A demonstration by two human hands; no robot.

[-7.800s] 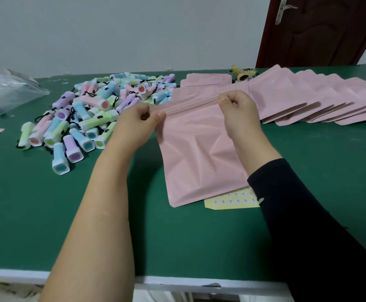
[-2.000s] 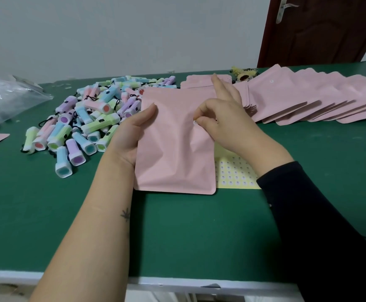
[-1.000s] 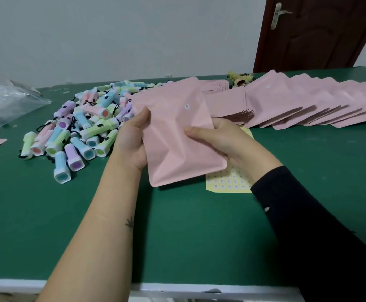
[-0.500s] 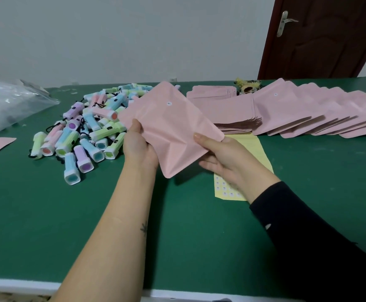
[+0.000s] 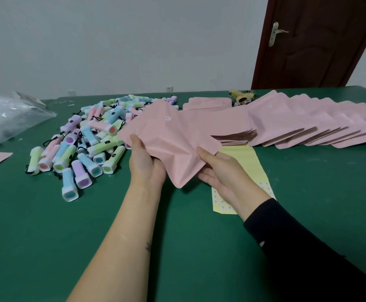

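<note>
The pink pouch is held tilted above the green tabletop. The left hand pinches its 8 o'clock edge, thumb on top. The right hand grips the 4 o'clock edge, fingers apparently underneath. Small torches lie at 9 o'clock and a yellow sticker sheet at 5 o'clock.

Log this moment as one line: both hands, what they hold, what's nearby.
left hand grips pink pouch; right hand pinches its right edge; pouch held above green table; yellow sticker sheet below; flashlights at left
</note>
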